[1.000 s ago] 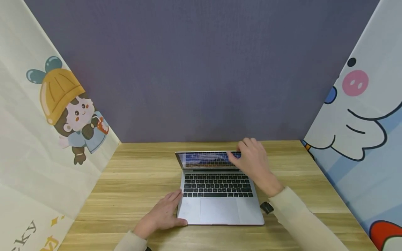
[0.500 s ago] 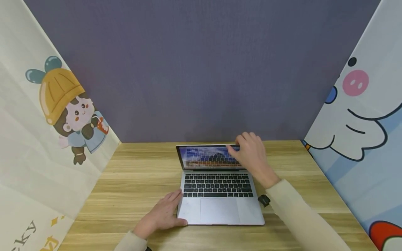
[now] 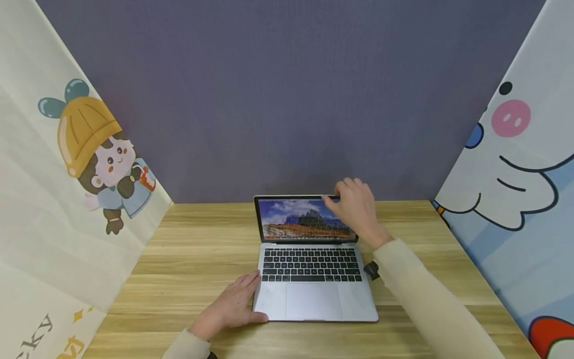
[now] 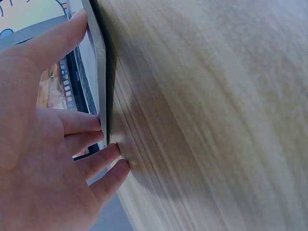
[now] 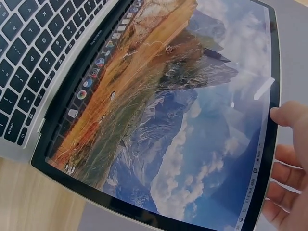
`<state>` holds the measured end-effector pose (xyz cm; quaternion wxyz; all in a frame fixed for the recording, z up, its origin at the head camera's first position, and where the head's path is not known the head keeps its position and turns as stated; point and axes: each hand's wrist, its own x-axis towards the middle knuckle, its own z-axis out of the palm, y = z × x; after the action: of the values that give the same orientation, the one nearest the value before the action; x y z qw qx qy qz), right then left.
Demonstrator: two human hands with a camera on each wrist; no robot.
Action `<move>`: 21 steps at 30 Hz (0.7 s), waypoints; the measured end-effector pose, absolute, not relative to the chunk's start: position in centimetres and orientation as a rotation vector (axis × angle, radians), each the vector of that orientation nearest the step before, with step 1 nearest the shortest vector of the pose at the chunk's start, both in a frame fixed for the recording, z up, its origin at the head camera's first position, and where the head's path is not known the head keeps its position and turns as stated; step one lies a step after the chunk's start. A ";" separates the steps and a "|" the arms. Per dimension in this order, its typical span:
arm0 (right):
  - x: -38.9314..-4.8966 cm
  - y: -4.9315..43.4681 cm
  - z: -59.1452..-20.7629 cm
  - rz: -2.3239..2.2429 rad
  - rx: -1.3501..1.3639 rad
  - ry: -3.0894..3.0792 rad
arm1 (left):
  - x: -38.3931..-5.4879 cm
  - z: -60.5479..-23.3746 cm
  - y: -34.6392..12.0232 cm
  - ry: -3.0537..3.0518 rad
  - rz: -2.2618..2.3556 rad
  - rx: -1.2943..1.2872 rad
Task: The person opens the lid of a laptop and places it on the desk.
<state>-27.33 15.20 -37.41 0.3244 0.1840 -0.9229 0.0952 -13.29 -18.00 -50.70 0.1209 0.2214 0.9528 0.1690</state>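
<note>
A silver laptop lies on the wooden table with its lid raised and its screen lit, showing a mountain picture. My right hand pinches the top edge of the lid near its right corner. In the right wrist view, the thumb of that hand is on the screen's black border and the fingers are behind the lid. My left hand rests against the base's front left corner. Seen from the left wrist, its extended fingers touch the laptop's side edge and the tabletop.
A dark wall stands behind the wooden table. Cartoon-printed panels flank it, a cream one on the left and a blue and white one on the right. Something small and black shows at the right wrist beside the laptop.
My right hand has moved up and back, tilting the lid from a low angle to nearly upright, so more of the screen shows. The left hand and the laptop's base have stayed put.
</note>
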 end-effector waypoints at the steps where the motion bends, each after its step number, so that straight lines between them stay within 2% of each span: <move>1: -27.6 15.2 -37.4 0.253 0.472 -2.432 | -13.3 -50.7 -18.0 2.782 0.493 0.647; 21: -30.8 14.9 -38.0 0.295 0.392 -2.526 | -13.3 -50.8 -17.8 2.774 0.479 0.629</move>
<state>-30.77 14.93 -37.99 0.2804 0.1463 -0.9423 0.1101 -13.29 -17.78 -50.80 0.1282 0.2162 0.9538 0.1648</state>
